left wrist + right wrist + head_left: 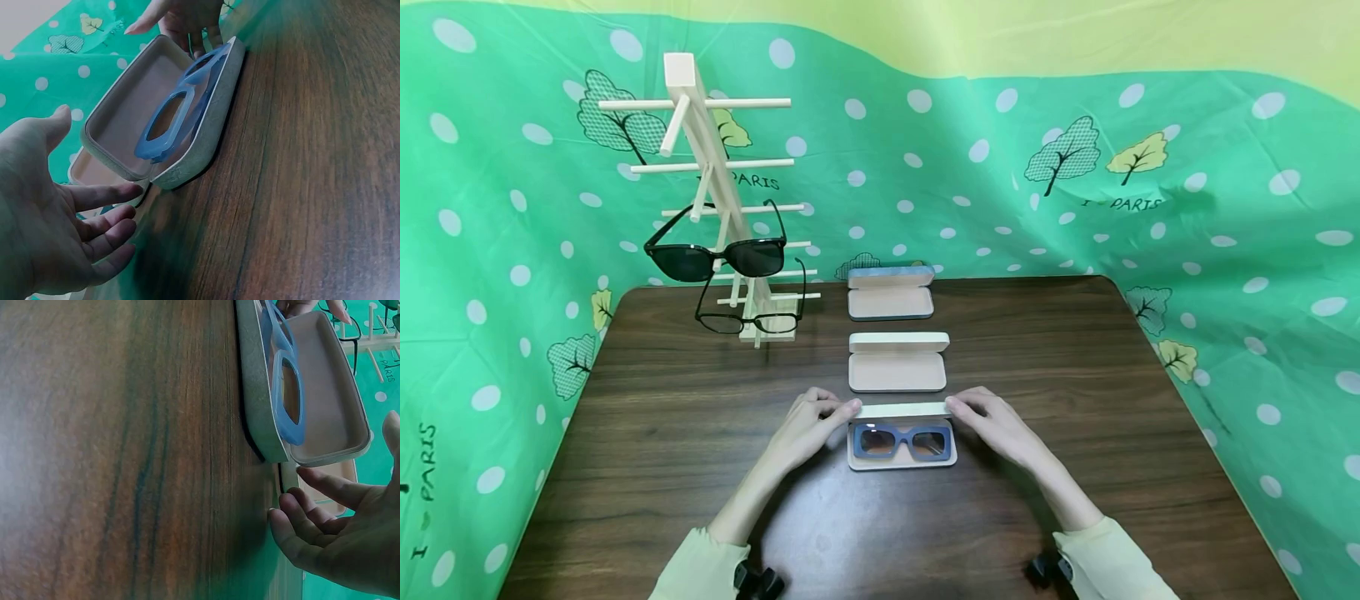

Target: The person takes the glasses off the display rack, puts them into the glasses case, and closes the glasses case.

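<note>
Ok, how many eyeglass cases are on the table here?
3, all open, in a line: the near case, between the left hand and right hand, with blue-framed sunglasses inside; the middle case behind it; the far case, near the back edge of the table.

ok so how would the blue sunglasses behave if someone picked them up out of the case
The blue sunglasses would likely feel stiff, given their thick frame. The lenses could smudge easily, being broad and exposed in the open case. They probably wouldn't roll, as the frame is squarish.
</note>
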Demonstrator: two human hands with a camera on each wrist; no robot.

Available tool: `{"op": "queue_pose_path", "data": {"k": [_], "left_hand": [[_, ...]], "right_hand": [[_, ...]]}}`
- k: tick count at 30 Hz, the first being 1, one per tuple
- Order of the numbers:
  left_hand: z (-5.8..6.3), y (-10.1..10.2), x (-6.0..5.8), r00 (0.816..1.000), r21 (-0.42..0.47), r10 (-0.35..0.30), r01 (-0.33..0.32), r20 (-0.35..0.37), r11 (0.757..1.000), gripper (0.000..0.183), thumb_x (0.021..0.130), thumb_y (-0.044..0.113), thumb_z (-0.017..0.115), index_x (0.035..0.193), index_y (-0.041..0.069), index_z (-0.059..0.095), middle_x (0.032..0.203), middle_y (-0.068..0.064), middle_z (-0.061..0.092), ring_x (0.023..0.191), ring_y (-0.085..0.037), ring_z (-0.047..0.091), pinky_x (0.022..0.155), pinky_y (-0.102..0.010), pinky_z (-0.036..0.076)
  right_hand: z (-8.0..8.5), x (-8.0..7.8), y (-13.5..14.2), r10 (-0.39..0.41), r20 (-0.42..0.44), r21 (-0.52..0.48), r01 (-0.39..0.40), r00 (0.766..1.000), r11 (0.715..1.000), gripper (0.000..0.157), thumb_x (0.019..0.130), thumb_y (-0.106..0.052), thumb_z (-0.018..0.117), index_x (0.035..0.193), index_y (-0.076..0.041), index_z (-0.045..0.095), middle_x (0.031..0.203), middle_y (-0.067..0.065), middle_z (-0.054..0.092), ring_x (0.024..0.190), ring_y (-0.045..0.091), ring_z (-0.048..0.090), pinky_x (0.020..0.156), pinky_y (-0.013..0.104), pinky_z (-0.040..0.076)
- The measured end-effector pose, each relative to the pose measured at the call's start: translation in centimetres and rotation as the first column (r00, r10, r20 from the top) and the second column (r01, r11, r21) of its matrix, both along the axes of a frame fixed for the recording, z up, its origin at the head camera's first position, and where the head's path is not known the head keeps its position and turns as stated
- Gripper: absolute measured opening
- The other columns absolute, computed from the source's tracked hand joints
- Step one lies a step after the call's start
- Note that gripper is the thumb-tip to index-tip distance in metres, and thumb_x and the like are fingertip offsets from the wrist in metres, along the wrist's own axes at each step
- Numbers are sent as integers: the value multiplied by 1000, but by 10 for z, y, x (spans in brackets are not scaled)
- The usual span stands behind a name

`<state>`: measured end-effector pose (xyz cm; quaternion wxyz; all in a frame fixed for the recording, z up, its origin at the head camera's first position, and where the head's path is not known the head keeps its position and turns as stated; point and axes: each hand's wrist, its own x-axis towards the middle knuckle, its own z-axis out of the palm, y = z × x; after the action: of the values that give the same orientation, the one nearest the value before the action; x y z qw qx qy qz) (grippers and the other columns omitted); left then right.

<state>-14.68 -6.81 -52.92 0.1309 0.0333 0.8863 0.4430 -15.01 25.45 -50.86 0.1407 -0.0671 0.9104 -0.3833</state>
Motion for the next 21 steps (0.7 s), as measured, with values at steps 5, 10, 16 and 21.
{"op": "queue_pose_path", "data": {"k": [5,10,16,21], "left_hand": [[1,1,-1,999,-41,0,2,44,999,64,96,64,57,114,7,79,122,-4,63,123,-24,53,105,-52,45],[0,3,-1,998,-53,-9,13,59,999,68,96,65,57,117,4,77,124,-6,62,123,-25,53,104,-52,46],[-1,4,-2,997,-21,14,-12,79,1000,72,94,66,60,120,1,74,126,-5,62,126,-24,53,107,-51,45],[-1,3,-2,996,-4,16,-15,87,1000,68,92,66,63,117,4,75,127,-3,61,128,-23,52,108,-51,44]], "right_hand": [[2,-2,-2,16,39,33,-17,999,999,51,103,-51,56,127,-9,71,132,12,66,128,31,59,109,54,47],[1,-4,-3,15,62,52,-19,998,998,50,101,-53,58,123,-10,73,130,11,66,125,27,60,104,49,48],[-1,-5,-4,-4,86,42,0,996,999,54,100,-56,59,124,-10,72,134,13,64,129,31,58,108,54,46],[-2,-5,-5,-17,109,24,14,994,1000,54,98,-57,61,123,-10,72,135,14,64,132,33,56,110,56,44]]}}
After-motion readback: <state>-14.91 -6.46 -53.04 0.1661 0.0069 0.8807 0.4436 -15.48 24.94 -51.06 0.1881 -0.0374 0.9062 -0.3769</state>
